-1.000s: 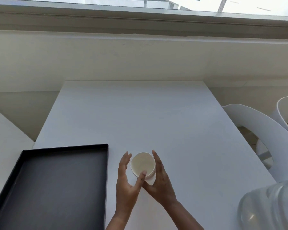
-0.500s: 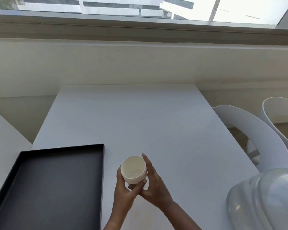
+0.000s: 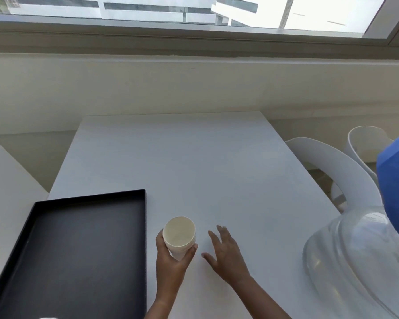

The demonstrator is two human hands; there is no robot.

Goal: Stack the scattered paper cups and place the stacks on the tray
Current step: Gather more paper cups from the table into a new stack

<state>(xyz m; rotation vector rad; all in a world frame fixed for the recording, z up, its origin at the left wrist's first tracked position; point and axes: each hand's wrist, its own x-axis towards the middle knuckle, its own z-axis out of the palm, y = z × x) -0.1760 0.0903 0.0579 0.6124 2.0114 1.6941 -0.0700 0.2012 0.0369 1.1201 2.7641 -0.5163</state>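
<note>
Table: matte white.
Tray: black, low-rimmed, 8 o'clock.
Cups: cream paper, nested.
Left hand: wraps Cups.
Right hand: spread wide, empty, 3 o'clock.

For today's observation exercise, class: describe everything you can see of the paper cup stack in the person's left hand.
The paper cup stack is cream, matte paper; layered rims show nested cups. Its open, empty mouth tilts toward the camera. The left hand grips its lower part, hiding the base. It is just right of the black tray, over the white table.
</note>
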